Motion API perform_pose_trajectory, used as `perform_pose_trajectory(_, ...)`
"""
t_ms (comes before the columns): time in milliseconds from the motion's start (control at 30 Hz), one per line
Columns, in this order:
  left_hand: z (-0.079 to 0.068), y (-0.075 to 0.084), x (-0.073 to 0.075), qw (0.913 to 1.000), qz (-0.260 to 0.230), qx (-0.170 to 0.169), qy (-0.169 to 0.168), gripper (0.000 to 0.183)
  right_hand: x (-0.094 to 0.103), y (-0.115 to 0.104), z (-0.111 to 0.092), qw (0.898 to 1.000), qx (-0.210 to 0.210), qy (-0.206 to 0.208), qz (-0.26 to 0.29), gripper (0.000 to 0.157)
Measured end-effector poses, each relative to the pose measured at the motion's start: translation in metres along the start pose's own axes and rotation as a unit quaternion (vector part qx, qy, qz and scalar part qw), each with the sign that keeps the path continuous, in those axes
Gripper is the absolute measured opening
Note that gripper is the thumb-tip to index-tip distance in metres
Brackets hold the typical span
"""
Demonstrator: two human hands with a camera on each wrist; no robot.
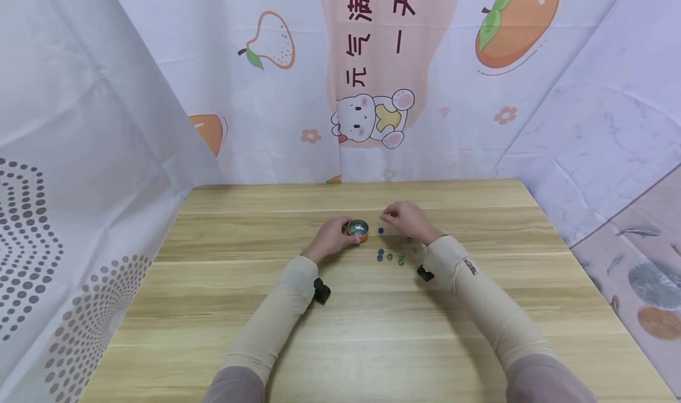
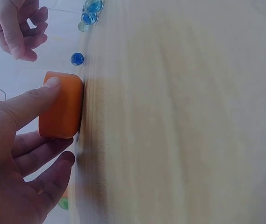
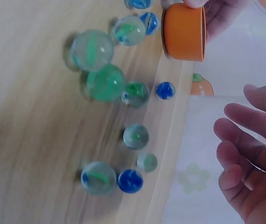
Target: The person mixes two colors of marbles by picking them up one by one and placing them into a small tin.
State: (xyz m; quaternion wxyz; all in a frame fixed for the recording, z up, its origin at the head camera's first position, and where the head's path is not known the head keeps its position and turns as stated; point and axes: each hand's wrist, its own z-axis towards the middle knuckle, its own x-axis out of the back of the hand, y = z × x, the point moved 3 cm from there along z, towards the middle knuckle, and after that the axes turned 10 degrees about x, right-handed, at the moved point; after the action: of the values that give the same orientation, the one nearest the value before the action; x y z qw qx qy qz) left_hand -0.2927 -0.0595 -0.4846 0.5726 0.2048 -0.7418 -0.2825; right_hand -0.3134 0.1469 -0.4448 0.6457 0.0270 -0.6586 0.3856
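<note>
My left hand [image 1: 331, 237] holds a small round orange tin [image 2: 62, 109] upright on the wooden table, its thumb on the near side and fingers round the far side. In the head view the tin's inside looks shiny and silvery. My right hand [image 1: 409, 220] hovers over the table to the right of the tin. Its fingers [image 3: 228, 128] are loosely bent and apart, with nothing between them in the right wrist view. Below it lie several glass marbles, among them a green one [image 3: 105, 82]. A lone blue marble [image 1: 380, 230] lies between the tin and that hand.
The wooden table [image 1: 340, 344] reaches back to a printed curtain [image 1: 287, 113] with fruit and a cartoon bear. More cloth hangs at the left and right sides. Clear marbles with coloured swirls, such as one swirled marble [image 3: 98, 178], are spread loosely in front of the right hand.
</note>
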Motion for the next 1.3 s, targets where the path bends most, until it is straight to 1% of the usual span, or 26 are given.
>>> perform_pose_trajectory(367,0.000,0.003,0.000,1.0000,-0.003,0.005,-0.004,0.054,0.007,0.007,-0.002,1.000,-0.022,0.001,0.001,0.026)
perform_pose_trajectory(667,-0.001,0.001,-0.004,1.0000,-0.004,0.005,-0.007,0.053,0.006,0.010,-0.008,0.999,-0.038,-0.015,-0.001,0.027)
perform_pose_trajectory(833,0.000,0.000,-0.002,0.9999,-0.003,0.005,-0.009,0.053,0.004,0.016,-0.010,0.998,-0.051,-0.028,-0.003,0.027)
perform_pose_trajectory(1067,0.001,-0.002,0.000,0.9999,-0.008,0.008,-0.002,0.053,0.007,0.020,-0.011,0.997,-0.056,-0.048,-0.017,0.026)
perform_pose_trajectory(1167,0.002,-0.003,0.000,0.9999,-0.005,0.009,-0.004,0.053,0.007,0.021,-0.014,0.996,-0.067,-0.060,-0.022,0.026)
perform_pose_trajectory(1300,0.002,-0.004,-0.001,0.9999,-0.003,0.006,-0.008,0.052,0.004,0.023,-0.019,0.995,-0.079,-0.063,-0.022,0.025)
